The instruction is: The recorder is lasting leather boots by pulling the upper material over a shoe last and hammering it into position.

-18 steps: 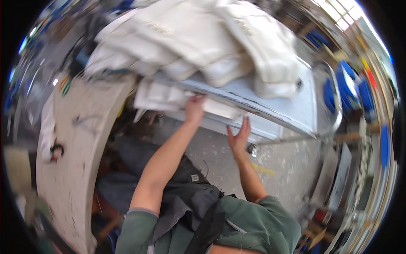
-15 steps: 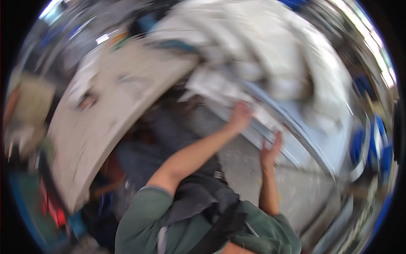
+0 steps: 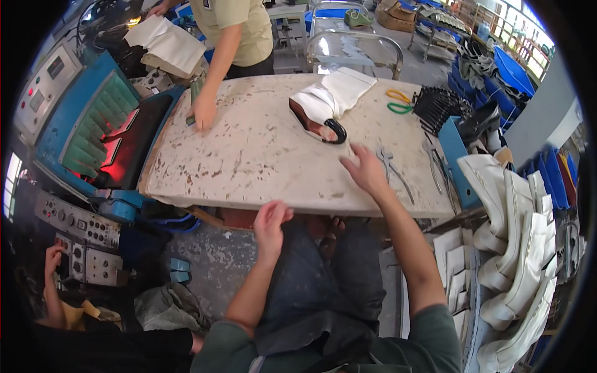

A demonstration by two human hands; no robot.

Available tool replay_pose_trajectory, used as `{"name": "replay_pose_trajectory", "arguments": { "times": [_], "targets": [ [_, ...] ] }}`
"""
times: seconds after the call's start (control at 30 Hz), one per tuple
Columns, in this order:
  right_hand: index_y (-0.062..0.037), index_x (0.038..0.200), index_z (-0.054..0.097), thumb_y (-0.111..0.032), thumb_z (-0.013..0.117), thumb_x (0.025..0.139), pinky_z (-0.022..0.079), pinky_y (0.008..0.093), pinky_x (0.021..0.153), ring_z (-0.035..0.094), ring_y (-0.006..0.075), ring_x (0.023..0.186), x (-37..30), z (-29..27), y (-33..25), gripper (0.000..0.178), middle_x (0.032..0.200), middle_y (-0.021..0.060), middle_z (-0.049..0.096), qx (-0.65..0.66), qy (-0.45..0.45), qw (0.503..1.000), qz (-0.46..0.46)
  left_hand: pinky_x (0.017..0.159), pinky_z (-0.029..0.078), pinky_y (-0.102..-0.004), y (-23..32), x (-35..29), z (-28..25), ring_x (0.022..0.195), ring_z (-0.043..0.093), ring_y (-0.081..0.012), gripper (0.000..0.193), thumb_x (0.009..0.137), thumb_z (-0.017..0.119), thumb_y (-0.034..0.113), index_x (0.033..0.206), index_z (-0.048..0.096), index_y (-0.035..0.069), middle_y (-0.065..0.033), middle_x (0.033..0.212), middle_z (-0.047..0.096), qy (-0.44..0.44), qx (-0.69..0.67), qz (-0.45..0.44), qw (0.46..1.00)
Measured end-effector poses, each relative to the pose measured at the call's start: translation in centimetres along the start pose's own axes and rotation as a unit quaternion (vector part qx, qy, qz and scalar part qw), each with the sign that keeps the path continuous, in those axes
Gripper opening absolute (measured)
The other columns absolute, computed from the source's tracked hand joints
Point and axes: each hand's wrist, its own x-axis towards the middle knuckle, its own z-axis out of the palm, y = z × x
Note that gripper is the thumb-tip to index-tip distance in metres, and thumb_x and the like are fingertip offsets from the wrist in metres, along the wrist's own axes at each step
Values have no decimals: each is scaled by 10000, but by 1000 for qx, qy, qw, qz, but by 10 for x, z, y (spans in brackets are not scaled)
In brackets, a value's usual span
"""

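My right hand (image 3: 365, 171) is open over the near side of the worktable (image 3: 249, 168), fingers apart and holding nothing. Beyond its fingertips a white boot (image 3: 333, 96) lies on its side, showing a black toe and a reddish-brown underside. A pair of pliers (image 3: 390, 168) rests just right of that hand. At the table's front edge hovers my left hand (image 3: 271, 225), its fingers loosely bent with nothing visible in them. Scissors (image 3: 399, 101) with yellow and green handles lie farther back, and a second gripping tool (image 3: 432, 165) lies to the right.
White boot uppers (image 3: 522, 248) hang along a rack on the right. A blue bin (image 3: 457, 152) stands at the table's right end. Leftward is a blue machine (image 3: 93, 133) glowing red inside. Across the table a co-worker's hand (image 3: 203, 113) touches the tabletop; another person's hand (image 3: 55, 258) is by control boxes.
The view has swung from the rack of white uppers to the worktable. My hands have moved away from the white pieces; the right is now over the table, the left at its edge.
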Motion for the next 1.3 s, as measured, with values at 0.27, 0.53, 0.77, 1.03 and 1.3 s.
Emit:
{"name": "replay_pose_trajectory", "arguments": {
  "times": [0.27,0.53,0.77,1.03,1.3],
  "targets": [
    [49,1296,586,-579,742,760,544,392,789,709,289,841,133,51,-38,840,922,174,731,-53,-73,989,113,800,545,-292,10,-17,-78,857,657,-152,164,1013,569,116,1108,600,-14,-83,974,664,112,-2,23,993],
    [72,1315,564,-287,747,837,517,269,763,632,103,877,-42,-14,-115,625,1033,78,697,471,-54,871,131,1077,397,-384,117,22,-42,1226,519,-266,291,976,544,7,1256,528,-73,-185,1274,544,79,126,399,905],
    [47,1444,441,-374,761,875,435,324,1023,566,149,1179,-234,-13,-130,778,1299,95,605,601,-163,772,127,954,428,-336,154,-28,-17,999,610,-207,499,1063,285,272,1041,681,-30,-105,1014,686,-98,218,329,914],
    [9,1420,481,-220,693,925,411,319,1057,552,186,1215,-302,-13,-104,585,1345,116,567,322,-203,921,79,875,454,-330,-20,-60,-3,909,601,-221,583,1067,284,408,942,654,-25,-132,958,652,-232,-52,92,967],
    [-20,1306,601,-223,625,981,512,304,840,656,190,933,-251,25,-105,384,1087,134,673,209,-106,958,163,1140,341,-388,-13,-115,-13,1313,483,-279,608,932,661,73,1446,362,-55,-190,1397,483,-153,131,-15,979]
  ]
}}
